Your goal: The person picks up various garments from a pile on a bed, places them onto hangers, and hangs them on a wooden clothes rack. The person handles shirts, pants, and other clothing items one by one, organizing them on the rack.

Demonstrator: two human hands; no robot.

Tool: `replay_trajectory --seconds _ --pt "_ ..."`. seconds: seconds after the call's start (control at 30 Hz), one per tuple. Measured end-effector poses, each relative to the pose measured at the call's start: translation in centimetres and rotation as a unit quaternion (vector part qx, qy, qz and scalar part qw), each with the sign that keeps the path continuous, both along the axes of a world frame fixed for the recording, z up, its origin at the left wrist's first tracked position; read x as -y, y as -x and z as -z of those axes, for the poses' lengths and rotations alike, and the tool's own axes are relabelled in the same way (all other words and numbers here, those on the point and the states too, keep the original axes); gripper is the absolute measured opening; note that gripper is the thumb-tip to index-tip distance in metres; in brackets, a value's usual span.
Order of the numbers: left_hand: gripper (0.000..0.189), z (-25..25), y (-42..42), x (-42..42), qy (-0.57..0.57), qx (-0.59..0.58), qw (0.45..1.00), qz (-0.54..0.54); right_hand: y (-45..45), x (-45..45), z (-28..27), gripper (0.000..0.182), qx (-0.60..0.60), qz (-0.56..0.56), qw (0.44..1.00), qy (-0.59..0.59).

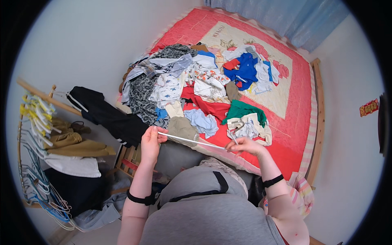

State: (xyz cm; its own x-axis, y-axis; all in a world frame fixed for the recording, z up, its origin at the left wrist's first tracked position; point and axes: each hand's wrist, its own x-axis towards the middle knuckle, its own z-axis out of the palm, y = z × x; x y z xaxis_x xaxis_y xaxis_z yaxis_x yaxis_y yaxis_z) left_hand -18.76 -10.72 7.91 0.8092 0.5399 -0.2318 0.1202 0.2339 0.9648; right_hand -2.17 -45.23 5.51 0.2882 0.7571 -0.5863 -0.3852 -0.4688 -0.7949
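Note:
My left hand (pixel 152 141) is closed on the left end of a thin white clothes hanger (pixel 193 141), whose long straight bar runs across in front of me. My right hand (pixel 245 146) holds its other end, near a hook that points up. No garment hangs on it. Beyond my hands, a heap of clothes lies on the bed: beige shorts (pixel 183 130), a light blue garment (pixel 202 122), a green garment (pixel 246 110), a white printed garment (pixel 245 128) and a blue garment (pixel 245 70).
At the left, a wooden rack (pixel 49 98) carries many hangers (pixel 36 116), black trousers (pixel 113 116) and brown clothes (pixel 73 144). The bed with a red quilt (pixel 300 92) fills the far side, beside a wooden bed frame (pixel 315 122). Blue curtains (pixel 294 21) hang behind.

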Motion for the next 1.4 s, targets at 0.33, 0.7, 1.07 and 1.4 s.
replay_trajectory --seconds 0.33,0.7,1.07,1.4 --pt "0.029 6.5 -6.8 2.0 0.027 -0.121 0.992 0.036 -1.3 1.3 7.8 0.043 -0.072 0.045 0.996 0.013" --pt "0.032 11.3 -11.6 3.9 0.08 -0.225 0.967 0.091 -9.1 7.4 18.4 0.041 0.057 0.257 0.953 0.147" --pt "0.029 14.3 -14.3 5.5 0.099 -0.29 0.947 0.1 -17.0 14.5 32.5 0.033 0.408 0.266 0.844 0.223" --pt "0.028 14.8 -15.7 7.8 0.095 -0.336 0.935 0.062 -24.4 10.5 32.4 0.046 0.248 0.064 0.878 0.403"
